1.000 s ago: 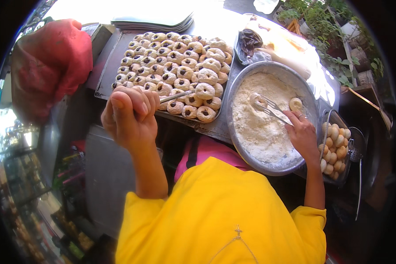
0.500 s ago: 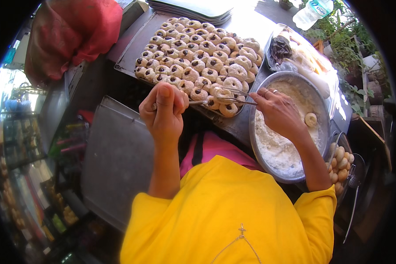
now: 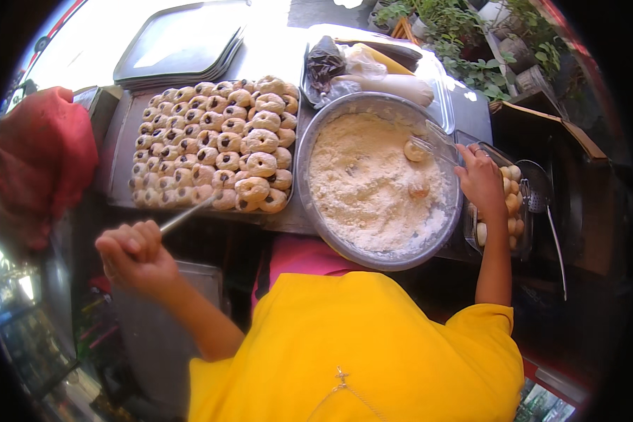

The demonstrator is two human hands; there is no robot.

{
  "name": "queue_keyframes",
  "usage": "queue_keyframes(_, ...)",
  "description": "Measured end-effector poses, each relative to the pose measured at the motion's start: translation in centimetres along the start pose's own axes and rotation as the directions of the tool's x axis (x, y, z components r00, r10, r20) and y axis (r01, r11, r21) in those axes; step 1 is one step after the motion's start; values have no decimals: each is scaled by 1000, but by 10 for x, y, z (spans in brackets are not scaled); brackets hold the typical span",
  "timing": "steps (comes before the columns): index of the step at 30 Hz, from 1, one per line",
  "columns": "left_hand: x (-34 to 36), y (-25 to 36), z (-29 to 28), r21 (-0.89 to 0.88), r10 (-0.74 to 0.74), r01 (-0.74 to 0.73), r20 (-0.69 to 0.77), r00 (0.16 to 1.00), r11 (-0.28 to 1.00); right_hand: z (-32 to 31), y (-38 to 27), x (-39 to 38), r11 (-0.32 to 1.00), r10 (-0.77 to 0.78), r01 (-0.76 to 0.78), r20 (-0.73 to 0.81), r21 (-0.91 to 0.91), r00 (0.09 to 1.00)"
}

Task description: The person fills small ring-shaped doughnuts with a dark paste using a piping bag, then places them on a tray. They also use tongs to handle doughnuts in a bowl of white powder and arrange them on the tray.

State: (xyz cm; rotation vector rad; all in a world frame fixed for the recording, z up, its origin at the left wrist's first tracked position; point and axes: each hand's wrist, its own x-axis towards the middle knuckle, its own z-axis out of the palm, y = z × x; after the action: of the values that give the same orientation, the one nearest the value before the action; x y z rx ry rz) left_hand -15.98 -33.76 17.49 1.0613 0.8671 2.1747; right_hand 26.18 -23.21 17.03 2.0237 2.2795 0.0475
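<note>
My left hand (image 3: 142, 254) is closed around a thin metal-coloured stick-like handle (image 3: 186, 213), which slants up to the front edge of the pastry tray (image 3: 119, 186); the kind of tool is unclear. Rows of powder-dusted round pastries (image 3: 211, 141) fill much of that tray, many with dark filling in their centres. In my right hand (image 3: 482, 179) are metal tongs (image 3: 439, 133), reaching over the rim of a large grey basin (image 3: 313, 204) of pale powder (image 3: 366, 190). The tongs' tips are at a dusted pastry (image 3: 415, 150). Another pastry (image 3: 418, 190) lies partly coated nearer me.
Stacked metal trays (image 3: 179, 46) stand behind the pastries. A clear tray (image 3: 439, 77) with plastic bags is behind the basin. At right are a container of plain round buns (image 3: 511, 211) and a long-handled skimmer (image 3: 538, 190). Red cloth (image 3: 42, 155) hangs at left.
My right hand has moved the tongs from the pastry tray to the basin. My left hand has shifted left and lower, with its tool near the tray's front edge. The view has turned.
</note>
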Motion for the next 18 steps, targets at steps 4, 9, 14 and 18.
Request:
queue_keyframes(4, 10, -2, 11, -36, -11, 11, 14, 1000, 999, 30, 22, -1, 993, -90, 91, 17, -74, 996)
queue_keyframes(9, 12, -10, 20, -46, -21, 24, 76, 997, 999, 60, 0, 10, 986, -150, 145, 55, 86, 987)
queue_keyframes(14, 11, -13, 19, -57, -42, 46, 72, 997, 997, 71, -53, -3, 894, -297, 269, 24, 358, 955)
queue_keyframes(18, 11, -5, 13, -50, -1, 5, 72, 997, 999, 51, -64, -34, 885, -311, 314, -66, 344, 948)
